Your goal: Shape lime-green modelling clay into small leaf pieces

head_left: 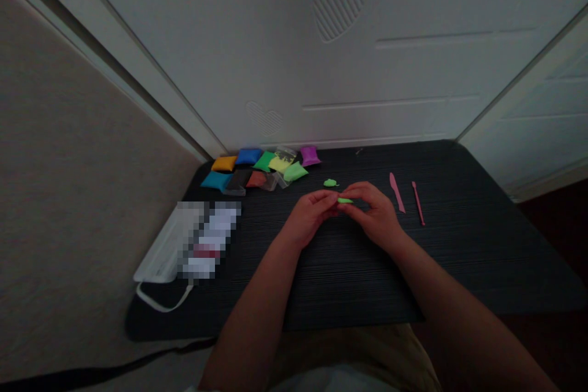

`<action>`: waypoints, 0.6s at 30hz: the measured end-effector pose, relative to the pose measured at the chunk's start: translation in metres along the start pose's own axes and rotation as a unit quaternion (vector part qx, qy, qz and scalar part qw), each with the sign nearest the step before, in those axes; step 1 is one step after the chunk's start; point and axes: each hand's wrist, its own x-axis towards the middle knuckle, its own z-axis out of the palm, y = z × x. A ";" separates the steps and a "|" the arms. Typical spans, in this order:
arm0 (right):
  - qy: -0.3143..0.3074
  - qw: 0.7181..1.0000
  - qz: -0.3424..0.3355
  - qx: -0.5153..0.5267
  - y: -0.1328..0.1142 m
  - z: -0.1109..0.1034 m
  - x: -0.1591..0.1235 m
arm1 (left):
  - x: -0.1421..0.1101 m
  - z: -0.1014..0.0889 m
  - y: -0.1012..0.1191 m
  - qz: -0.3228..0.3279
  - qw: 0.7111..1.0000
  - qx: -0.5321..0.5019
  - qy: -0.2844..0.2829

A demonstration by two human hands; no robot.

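Over the middle of the dark table, a small pointed piece of light green modelling clay [344, 200] is pinched between my two hands. My left hand [310, 215] has its thumb and fingers closed at the piece's left end. From the right, my right hand [374, 213] holds the same piece with thumb and fingertips. Just beyond my hands, a second small green clay lump [330, 183] lies on the table, touched by neither hand. To the right of my right hand lie a pink plastic clay knife [397, 193] and a thin pink modelling stick [418, 203].
Several coloured clay packets, including an orange one [224, 163] and a purple one [310, 155], lie at the table's back left. A white flat item with a strap [168, 251] lies at the left, beside a pixelated patch. A white panel [275, 61] rises behind the table [340, 282].
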 end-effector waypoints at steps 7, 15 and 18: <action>0.000 1.000 -0.016 -0.010 0.001 -0.001 -0.001 | -0.002 0.001 0.002 -0.003 1.000 -0.026 -0.003; 0.021 0.999 -0.012 -0.025 -0.002 0.000 -0.001 | -0.003 0.004 0.003 -0.022 0.998 -0.066 -0.005; 0.028 0.999 -0.009 -0.016 -0.004 0.000 0.000 | -0.003 0.004 0.003 -0.034 0.996 -0.087 -0.001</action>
